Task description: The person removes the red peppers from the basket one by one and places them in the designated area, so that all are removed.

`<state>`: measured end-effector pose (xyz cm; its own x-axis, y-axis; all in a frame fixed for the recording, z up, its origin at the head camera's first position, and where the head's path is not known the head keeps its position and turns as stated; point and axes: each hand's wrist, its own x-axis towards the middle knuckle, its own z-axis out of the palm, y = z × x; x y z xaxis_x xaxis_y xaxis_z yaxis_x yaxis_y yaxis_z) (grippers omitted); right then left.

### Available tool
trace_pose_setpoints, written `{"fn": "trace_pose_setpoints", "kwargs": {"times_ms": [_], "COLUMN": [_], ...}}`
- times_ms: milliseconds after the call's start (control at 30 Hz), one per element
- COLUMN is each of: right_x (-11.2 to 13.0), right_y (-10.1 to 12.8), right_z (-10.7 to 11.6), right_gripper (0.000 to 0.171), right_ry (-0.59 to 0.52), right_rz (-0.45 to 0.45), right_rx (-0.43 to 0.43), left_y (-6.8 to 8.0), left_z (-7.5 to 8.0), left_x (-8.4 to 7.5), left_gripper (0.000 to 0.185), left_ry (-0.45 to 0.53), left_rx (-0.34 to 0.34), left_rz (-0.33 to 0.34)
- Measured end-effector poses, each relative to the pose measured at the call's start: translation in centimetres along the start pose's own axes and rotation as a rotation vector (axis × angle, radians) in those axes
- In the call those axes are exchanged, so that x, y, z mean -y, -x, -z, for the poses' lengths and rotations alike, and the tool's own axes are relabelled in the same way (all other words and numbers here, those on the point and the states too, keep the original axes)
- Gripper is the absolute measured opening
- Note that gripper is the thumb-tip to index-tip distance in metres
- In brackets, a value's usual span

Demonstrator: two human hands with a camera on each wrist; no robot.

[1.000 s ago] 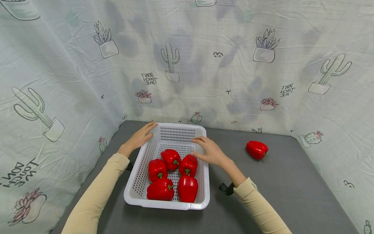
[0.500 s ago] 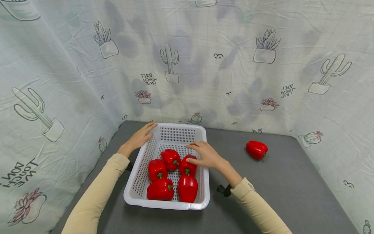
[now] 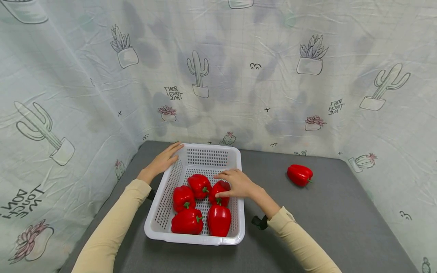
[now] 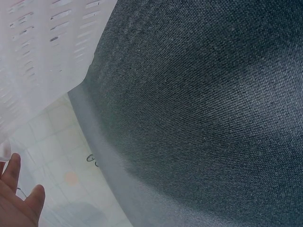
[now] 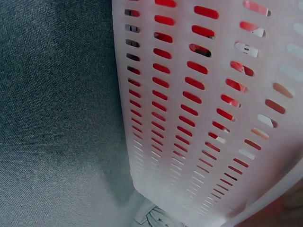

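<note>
A white perforated plastic basket stands on the grey table with several red bell peppers inside. My left hand rests at its back left corner, fingers extended along the rim; in the left wrist view part of the left hand shows below the basket wall. Over the right rim reaches my right hand. Its thumb and fingers are spread about the upper right bell pepper, and contact is hard to tell. In the right wrist view the basket wall mostly hides that hand.
One more red bell pepper lies on the grey table, right of the basket. Inside the basket, other peppers sit close by, such as the front right pepper and the front left pepper. A printed curtain hangs behind.
My right hand has moved left and down into the basket, over the upper right bell pepper. The left hand, basket and peppers stay essentially in place.
</note>
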<state>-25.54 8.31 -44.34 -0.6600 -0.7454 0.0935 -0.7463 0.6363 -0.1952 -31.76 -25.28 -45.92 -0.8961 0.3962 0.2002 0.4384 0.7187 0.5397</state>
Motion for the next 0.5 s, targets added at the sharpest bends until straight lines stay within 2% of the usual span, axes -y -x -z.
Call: {"fn": "trace_pose_setpoints", "kwargs": {"times_ms": [167,500], "right_x": [0.2,0.4], "right_y": [-0.07,-0.09], "right_z": [0.06,-0.12], "right_gripper": [0.063,0.059], "right_ry": [0.054,0.11], "right_rz": [-0.005,0.0], "right_rx": [0.047,0.056], "left_y": [0.02,0.09], "left_z": [0.04,0.19], "left_x": [-0.01,-0.29], "left_gripper": [0.05,0.049], "left_ry": [0.0,0.011], "left_rx": [0.0,-0.002], "left_rz": [0.001,0.003]}}
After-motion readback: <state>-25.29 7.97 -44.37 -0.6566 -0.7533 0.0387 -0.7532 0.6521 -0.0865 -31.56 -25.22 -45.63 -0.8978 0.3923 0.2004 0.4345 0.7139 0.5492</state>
